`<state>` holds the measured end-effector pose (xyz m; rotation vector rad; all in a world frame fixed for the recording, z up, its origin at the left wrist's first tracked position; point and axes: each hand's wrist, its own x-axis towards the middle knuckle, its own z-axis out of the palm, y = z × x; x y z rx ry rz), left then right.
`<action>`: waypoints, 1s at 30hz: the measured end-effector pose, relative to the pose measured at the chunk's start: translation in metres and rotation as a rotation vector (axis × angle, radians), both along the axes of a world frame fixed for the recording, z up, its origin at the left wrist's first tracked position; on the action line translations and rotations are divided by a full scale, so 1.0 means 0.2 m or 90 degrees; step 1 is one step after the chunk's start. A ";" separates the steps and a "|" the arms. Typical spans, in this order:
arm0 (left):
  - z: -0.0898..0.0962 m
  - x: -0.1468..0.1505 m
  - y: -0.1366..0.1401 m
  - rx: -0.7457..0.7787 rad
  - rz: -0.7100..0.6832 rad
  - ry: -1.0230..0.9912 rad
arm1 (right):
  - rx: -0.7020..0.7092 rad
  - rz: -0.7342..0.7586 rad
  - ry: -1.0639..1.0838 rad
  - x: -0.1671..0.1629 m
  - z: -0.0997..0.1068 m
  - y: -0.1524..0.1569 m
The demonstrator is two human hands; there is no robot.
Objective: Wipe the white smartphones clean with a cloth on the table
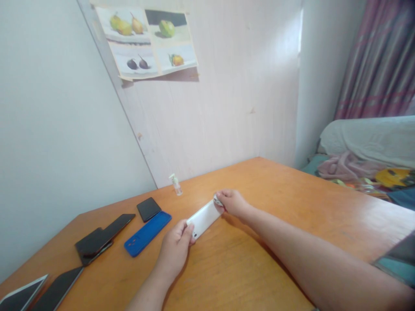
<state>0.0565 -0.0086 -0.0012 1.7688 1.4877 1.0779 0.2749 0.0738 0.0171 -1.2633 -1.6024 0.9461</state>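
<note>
My view: two bare forearms, left hand (175, 250), right hand (234, 203), no rings or watch, grey-teal short sleeve (397, 263) at right edge.

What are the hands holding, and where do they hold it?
A white phone lying on the wooden table. The left hand grips its near end; the right hand is at its far end, pressing a small wipe-like thing.

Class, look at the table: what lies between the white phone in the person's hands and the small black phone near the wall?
In the head view, the blue phone case lies between the white phone and the small black phone.
</note>
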 end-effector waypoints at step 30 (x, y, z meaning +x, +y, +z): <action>0.04 -0.05 -0.02 -0.058 0.026 -0.271 | -0.037 -0.014 0.001 0.03 0.05 -0.05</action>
